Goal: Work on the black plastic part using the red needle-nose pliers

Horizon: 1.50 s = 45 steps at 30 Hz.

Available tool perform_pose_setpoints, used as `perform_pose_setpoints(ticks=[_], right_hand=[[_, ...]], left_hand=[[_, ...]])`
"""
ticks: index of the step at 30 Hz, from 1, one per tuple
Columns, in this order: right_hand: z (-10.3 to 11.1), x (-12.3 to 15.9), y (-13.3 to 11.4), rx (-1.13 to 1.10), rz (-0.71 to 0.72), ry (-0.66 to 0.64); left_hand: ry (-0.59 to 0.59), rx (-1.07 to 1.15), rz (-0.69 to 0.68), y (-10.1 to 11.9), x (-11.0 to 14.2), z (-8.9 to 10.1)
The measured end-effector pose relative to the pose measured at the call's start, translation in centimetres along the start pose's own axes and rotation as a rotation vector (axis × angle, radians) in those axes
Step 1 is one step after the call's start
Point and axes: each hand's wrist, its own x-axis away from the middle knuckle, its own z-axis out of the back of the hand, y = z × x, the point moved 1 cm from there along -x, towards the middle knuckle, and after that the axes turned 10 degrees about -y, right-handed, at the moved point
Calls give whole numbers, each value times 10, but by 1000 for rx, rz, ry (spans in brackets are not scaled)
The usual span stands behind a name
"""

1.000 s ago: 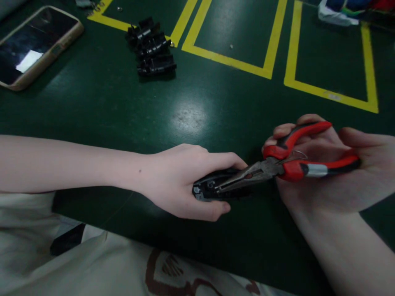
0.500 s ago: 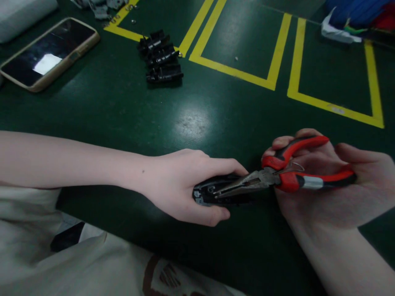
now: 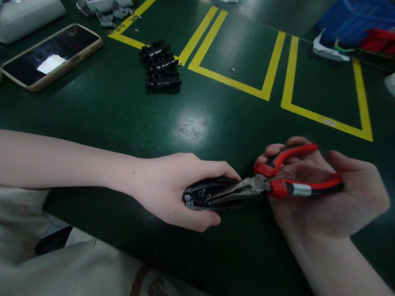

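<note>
My left hand [image 3: 182, 185] grips a long black plastic housing [image 3: 197, 195] against the table, thumb along its near side and a finger along the far side. Red-and-black needle-nose pliers [image 3: 277, 191] lie across the upturned palm of my right hand [image 3: 327, 197], whose fingers curl round the far handle. The handles are spread by a wire spring. The tips of the pliers reach into the housing's open top; whether they pinch a small part there, I cannot tell.
Several black plastic pieces [image 3: 162, 65] lie in a row beyond my left hand. A phone [image 3: 55, 55] rests at the far left, near grey metal parts [image 3: 114, 14]. Yellow tape [image 3: 228, 80] marks rectangles on the green table. A blue bin [image 3: 345, 24] stands at the back right.
The camera view has shifted slightly, so everything sits a little differently in the picture. Both hands keep their hold, and the pliers' tips stay inside the black housing.
</note>
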Motion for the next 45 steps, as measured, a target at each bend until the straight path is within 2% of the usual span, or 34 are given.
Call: perform_pose_setpoints(ticks=[13,25,31,38,45], right_hand=[[1,-1,1,-61,-47,97],[2,1,0,-10,-44,43],[0,1,0,-50,-54,62],[-9,4,-2,-98,-43,141],[-4,1,1,-95,-20,144]], left_hand=[[5,24,60,0,-1,0],[16,-37,77,1,-1,0],[-9,-72,109,5,-1,2],[-44,-214,77,1,-4,1],[-38,-150,38,1,-3,2]])
